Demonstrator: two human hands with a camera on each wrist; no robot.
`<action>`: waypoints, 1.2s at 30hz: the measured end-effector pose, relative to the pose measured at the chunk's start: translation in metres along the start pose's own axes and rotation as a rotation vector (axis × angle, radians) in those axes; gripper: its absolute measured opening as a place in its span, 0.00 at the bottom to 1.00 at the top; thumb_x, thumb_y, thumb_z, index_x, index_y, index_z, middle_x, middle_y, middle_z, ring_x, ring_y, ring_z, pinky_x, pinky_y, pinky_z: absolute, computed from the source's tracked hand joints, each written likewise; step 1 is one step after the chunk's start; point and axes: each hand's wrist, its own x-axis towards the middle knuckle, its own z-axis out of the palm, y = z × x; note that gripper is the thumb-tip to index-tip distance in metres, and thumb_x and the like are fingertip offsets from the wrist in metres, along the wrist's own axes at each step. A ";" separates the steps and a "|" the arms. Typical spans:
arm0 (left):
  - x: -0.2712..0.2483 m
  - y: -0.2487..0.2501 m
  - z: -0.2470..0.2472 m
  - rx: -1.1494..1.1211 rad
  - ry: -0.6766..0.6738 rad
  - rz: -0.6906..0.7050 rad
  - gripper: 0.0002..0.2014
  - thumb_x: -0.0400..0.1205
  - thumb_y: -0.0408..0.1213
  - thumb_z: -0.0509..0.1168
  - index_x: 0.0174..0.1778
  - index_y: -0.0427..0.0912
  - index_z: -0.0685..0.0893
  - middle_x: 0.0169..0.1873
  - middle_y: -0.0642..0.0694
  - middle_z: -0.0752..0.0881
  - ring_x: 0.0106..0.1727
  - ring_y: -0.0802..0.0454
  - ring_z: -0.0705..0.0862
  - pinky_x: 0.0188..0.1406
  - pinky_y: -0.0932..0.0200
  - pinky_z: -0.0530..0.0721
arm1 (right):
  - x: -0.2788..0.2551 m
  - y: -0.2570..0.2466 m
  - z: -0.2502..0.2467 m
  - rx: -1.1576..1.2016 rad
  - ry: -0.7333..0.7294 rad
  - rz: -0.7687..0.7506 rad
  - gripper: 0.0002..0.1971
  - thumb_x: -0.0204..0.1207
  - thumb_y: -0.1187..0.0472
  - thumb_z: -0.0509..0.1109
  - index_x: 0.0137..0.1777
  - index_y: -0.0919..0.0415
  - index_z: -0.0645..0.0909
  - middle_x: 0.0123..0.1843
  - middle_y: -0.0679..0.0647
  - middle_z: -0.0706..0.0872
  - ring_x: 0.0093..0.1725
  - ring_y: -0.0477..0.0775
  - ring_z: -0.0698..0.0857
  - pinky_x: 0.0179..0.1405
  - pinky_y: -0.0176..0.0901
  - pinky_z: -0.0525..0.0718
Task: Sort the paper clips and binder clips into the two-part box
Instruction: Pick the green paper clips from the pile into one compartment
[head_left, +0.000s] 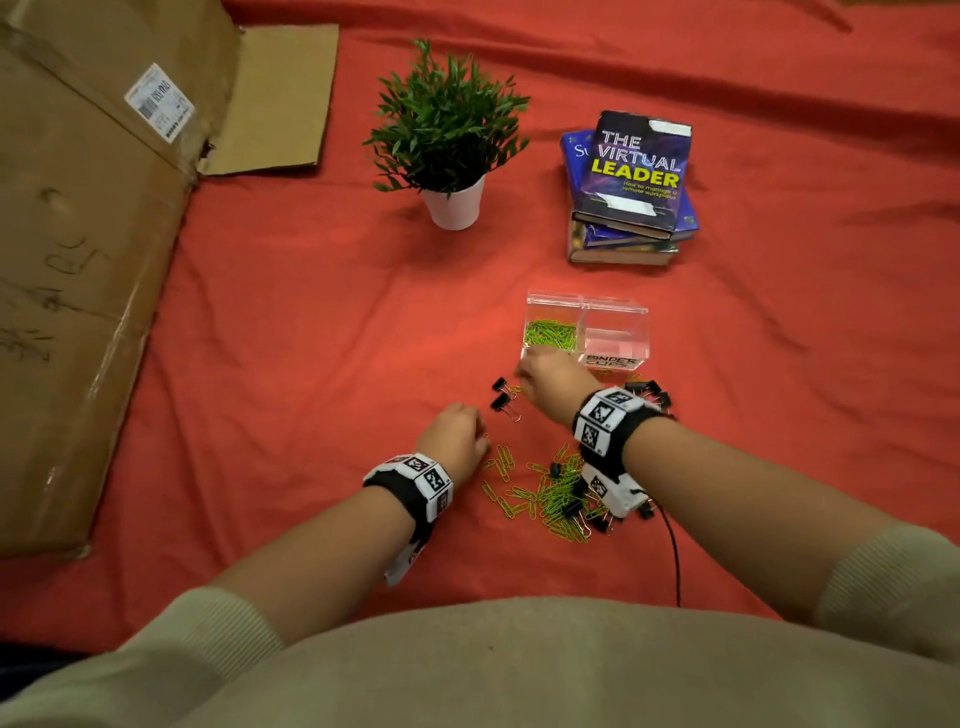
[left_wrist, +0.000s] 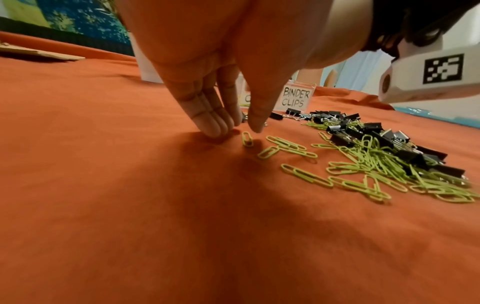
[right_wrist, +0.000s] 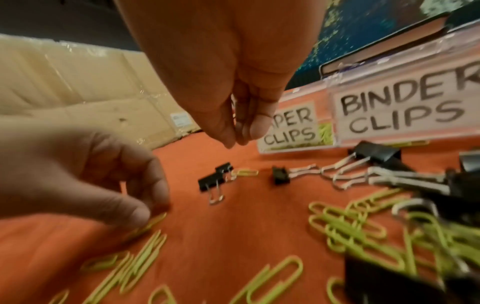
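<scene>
Box (head_left: 613, 312) front behind right hand (head_left: 553, 379)

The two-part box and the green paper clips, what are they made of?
The two-part box looks like clear, glossy hard plastic: the red cloth shows through its walls and the edges glint. The green paper clips look like bent wire with a matte lime coating, probably plastic or paint over metal; no bare metal shows.

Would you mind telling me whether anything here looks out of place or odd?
Nothing is damaged. The clip pile is still mixed: black binder clips tangled among green paper clips on the cloth. The box's binder compartment looks empty, while its paper-clip side is filling.
</scene>
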 end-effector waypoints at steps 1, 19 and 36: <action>0.001 0.002 0.003 0.004 0.003 -0.003 0.10 0.79 0.41 0.67 0.51 0.40 0.81 0.54 0.40 0.80 0.58 0.40 0.81 0.57 0.47 0.80 | -0.001 -0.003 0.008 -0.029 -0.040 0.010 0.12 0.78 0.67 0.62 0.55 0.68 0.84 0.56 0.61 0.82 0.55 0.61 0.83 0.59 0.53 0.83; -0.014 -0.008 0.005 0.161 -0.048 0.229 0.10 0.83 0.37 0.58 0.54 0.35 0.77 0.54 0.38 0.78 0.59 0.39 0.77 0.57 0.47 0.75 | -0.038 -0.010 0.039 0.094 -0.202 0.047 0.13 0.75 0.67 0.62 0.57 0.64 0.82 0.58 0.63 0.85 0.58 0.63 0.83 0.59 0.48 0.81; -0.031 -0.004 0.008 0.258 -0.167 0.318 0.13 0.77 0.41 0.67 0.53 0.40 0.76 0.53 0.41 0.78 0.59 0.41 0.78 0.56 0.46 0.79 | -0.088 -0.011 0.067 0.018 -0.262 -0.276 0.19 0.72 0.61 0.72 0.61 0.67 0.77 0.60 0.62 0.78 0.61 0.62 0.77 0.64 0.52 0.75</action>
